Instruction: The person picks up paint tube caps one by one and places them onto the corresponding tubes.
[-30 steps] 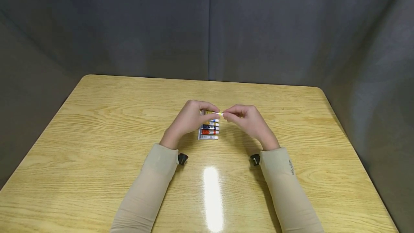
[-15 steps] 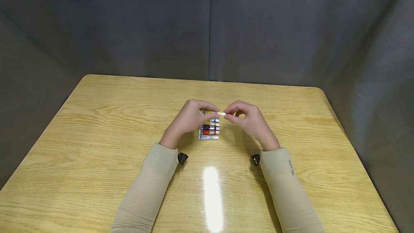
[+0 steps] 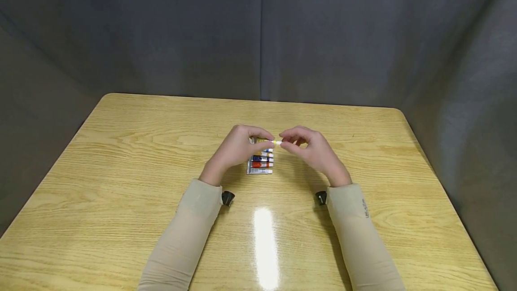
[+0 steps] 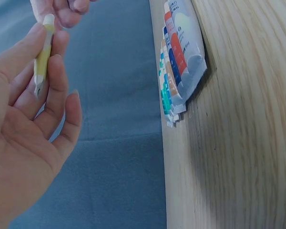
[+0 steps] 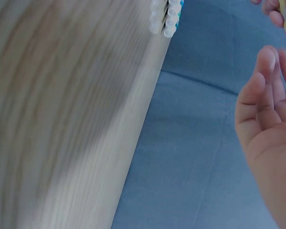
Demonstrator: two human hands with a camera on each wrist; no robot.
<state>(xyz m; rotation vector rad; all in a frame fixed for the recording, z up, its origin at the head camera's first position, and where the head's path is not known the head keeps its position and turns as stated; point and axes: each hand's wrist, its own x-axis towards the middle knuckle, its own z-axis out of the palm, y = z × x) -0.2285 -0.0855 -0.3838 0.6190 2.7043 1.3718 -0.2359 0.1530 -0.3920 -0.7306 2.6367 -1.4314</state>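
A small yellow paint tube (image 4: pixel 42 62) with a white cap (image 4: pixel 48 20) is pinched between the thumb and fingers of my left hand (image 3: pixel 239 149), raised over the table. Its cap points toward my right hand (image 3: pixel 313 149). The right thumb and forefinger are spread apart, their tips right at the cap's end. In the right wrist view, the right fingers (image 5: pixel 264 62) curve loosely and hold nothing. Below the left hand lies a row of paint tubes (image 3: pixel 261 165), among them white, red, dark blue and ochre ones; the left hand hides part of the row.
The wood-grain table (image 3: pixel 121 169) spreads around the row of tubes, with a bright light reflection near its front. Dark grey curtains (image 3: pixel 161 35) hang behind the table and at both sides. A small black camera sits at each wrist.
The right fingertips have let go of the cap and parted, moving slightly right, so more of the white cap shows. The left hand and the tube have stayed in place.
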